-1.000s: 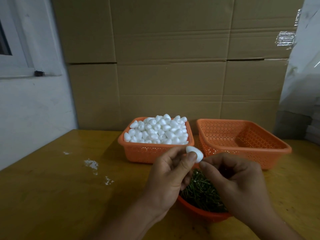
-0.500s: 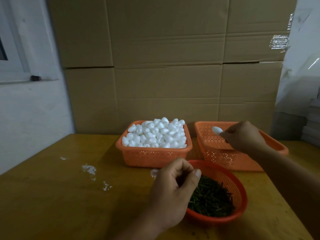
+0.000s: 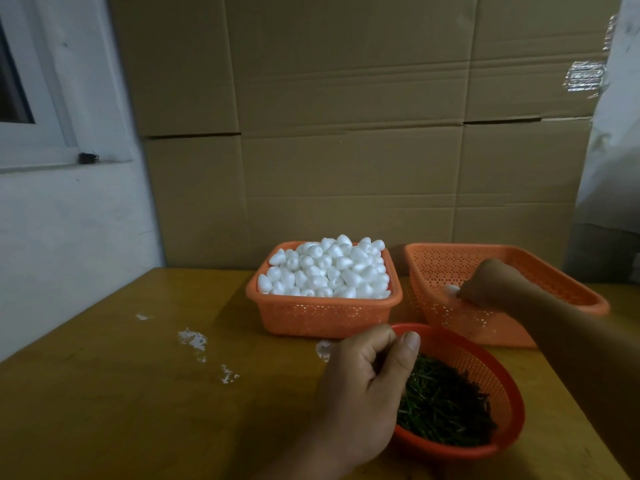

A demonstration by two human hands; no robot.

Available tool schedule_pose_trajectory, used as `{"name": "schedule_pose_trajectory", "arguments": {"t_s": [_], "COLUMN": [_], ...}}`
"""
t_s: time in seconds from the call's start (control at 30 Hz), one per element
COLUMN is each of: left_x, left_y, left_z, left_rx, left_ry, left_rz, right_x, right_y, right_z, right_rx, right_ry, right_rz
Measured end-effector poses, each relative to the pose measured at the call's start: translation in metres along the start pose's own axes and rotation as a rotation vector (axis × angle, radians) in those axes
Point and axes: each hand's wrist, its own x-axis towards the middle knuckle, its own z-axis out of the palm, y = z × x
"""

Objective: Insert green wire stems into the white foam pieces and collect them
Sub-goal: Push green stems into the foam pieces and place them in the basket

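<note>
An orange square basket point(image 3: 325, 315) holds a heap of white foam pieces point(image 3: 325, 271). To its right sits a second orange basket point(image 3: 450, 317); my right hand point(image 3: 491, 284) reaches down inside it and pinches one white foam piece point(image 3: 452, 290). In front stands a round orange basket point(image 3: 485, 368) filled with green wire stems point(image 3: 443, 407). My left hand point(image 3: 363, 389) hovers at that basket's left rim, fingers curled with thumb up; whether it holds a stem is hidden.
All baskets stand on a yellow-brown wooden table point(image 3: 121, 410) with white foam crumbs point(image 3: 194, 341) on its left part. A stack of cardboard boxes point(image 3: 346, 133) closes the back, and a white wall point(image 3: 69, 237) runs along the left.
My right hand carried the foam piece away from the left hand, over to the right basket and down into it. My left hand dropped to the round basket's rim.
</note>
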Motion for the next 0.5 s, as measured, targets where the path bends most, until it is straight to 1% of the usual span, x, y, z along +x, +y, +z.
{"name": "schedule_pose_trajectory", "arguments": {"t_s": [0.1, 0.2, 0.33, 0.4, 0.5], "left_x": [0.000, 0.000, 0.000, -0.001, -0.001], "left_y": [0.000, 0.001, 0.003, 0.004, 0.004], "left_z": [0.000, -0.001, -0.001, -0.001, -0.003], "left_rx": [0.002, 0.006, -0.001, 0.001, -0.005], "left_ry": [0.004, -0.005, -0.006, -0.010, -0.022], "left_rz": [0.001, 0.003, -0.012, -0.026, -0.025], "right_x": [0.000, -0.006, -0.014, -0.021, -0.016], "right_y": [-0.004, -0.011, -0.015, -0.018, -0.014], "right_z": [-0.002, -0.007, -0.012, -0.013, -0.012], "right_rx": [0.005, -0.066, -0.107, -0.133, -0.080], "right_ry": [0.002, -0.044, -0.082, -0.112, -0.110], "right_rz": [0.015, 0.014, -0.033, -0.027, -0.038]}}
